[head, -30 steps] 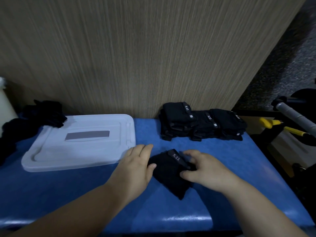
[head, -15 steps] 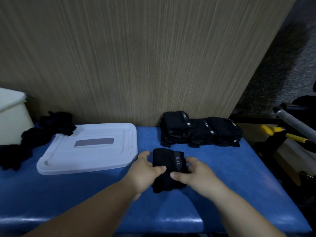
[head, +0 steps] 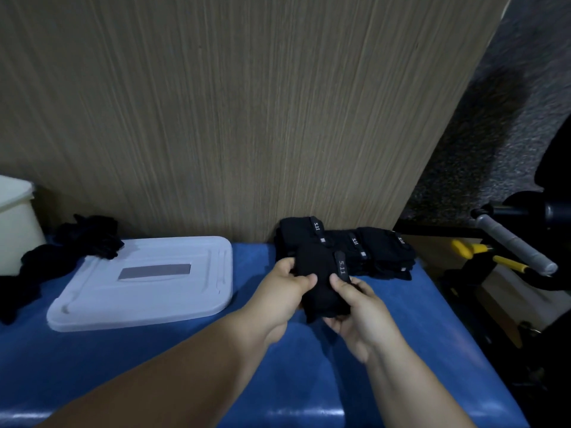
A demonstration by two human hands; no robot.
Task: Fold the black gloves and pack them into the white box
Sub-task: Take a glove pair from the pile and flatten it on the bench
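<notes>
Glove (head: 319,273), folded into a black bundle, is held between both hands over the blue table (head: 123,366), just in front of the stack (head: 370,251) of folded gloves by the wood panel (head: 247,118). The left hand (head: 285,293) grips its left edge, thumb laid across the top and fingers curled behind, with the forearm reaching in from the lower left. The right hand (head: 360,313) holds the lower right side, thumb pressed at the foot of the strap (head: 342,267) marked 5.11 and fingers cupped underneath. Whether the bundle touches the table cannot be told. The white box (head: 15,223) stands at the far left edge, well apart from the hands; the frame cuts it off and its inside is out of sight. A white lid (head: 92,310) lies flat on the table between box and hands, with a grey rectangle at its middle. Loose gloves (head: 77,245) form a dark heap beside the box, and one end rests on the lid's far left corner. The stack shows three straps with pale lettering, but black on black hides how many gloves it holds. Right of the table, a yellow-handled tool (head: 463,247) and a grey bar (head: 513,245) sit in shadow, and the rest there is too dark to make out.
</notes>
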